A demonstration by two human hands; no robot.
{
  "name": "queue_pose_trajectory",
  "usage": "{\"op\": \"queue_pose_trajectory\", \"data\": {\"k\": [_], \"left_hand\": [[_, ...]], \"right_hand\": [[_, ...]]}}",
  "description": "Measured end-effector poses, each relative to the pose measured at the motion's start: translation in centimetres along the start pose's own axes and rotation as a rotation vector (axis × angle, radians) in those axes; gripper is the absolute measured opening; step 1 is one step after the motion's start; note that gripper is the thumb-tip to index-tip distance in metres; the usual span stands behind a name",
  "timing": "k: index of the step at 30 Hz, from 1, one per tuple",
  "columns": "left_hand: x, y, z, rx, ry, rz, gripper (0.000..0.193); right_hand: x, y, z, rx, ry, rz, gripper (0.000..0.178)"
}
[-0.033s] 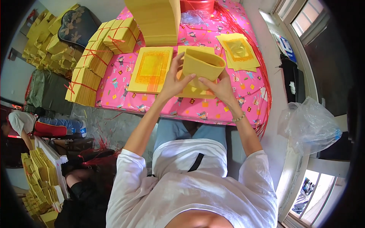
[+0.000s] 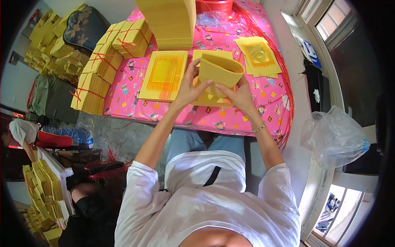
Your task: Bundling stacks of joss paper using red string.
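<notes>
With both hands gripping the curled yellow paper [image 2: 220,70] over the middle of the pink bench [image 2: 135,103] — left hand [image 2: 190,88] at its near-left edge, right hand [image 2: 238,95] at its near-right — the fold probably goes best with edges kept level.

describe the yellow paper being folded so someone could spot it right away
Start at the pink patterned cloth covering the table. Near its front edge, both hands, left hand and right hand, hold a folded yellow sheet. It alone is curled up off the cloth; the other sheets lie flat.
</notes>
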State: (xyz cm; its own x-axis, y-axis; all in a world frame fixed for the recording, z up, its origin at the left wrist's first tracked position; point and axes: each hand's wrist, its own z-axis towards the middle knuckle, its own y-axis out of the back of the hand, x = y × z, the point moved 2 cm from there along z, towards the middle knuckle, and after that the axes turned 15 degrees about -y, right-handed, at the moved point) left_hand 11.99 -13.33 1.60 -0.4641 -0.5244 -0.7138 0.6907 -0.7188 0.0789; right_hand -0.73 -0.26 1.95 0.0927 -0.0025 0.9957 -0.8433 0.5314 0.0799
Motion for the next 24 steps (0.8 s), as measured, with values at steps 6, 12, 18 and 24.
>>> {"op": "queue_pose_trajectory", "data": {"k": [6,12,18,24], "left_hand": [[0.8,-0.5,-0.9,0.065,0.103,-0.159,0.047],[0.7,-1.1,-0.6,0.015,0.199,-0.303,0.043],[-2.3,-0.5,1.2,0.094,0.491,-0.395,0.05],[-3.6,-1.0,1.7,0.127,0.645,-0.47,0.05]], "right_hand": [[0.1,-0.2,-0.2,0.019,-0.011,-0.005,0.055],[0.3,0.1,0.4,-0.006,-0.062,-0.026,0.046],[2.0,1.2,0.4,0.079,-0.22,0.15,0.042],[1.5,1.8,-0.6,0.122,-0.377,0.259,0.046]]}}
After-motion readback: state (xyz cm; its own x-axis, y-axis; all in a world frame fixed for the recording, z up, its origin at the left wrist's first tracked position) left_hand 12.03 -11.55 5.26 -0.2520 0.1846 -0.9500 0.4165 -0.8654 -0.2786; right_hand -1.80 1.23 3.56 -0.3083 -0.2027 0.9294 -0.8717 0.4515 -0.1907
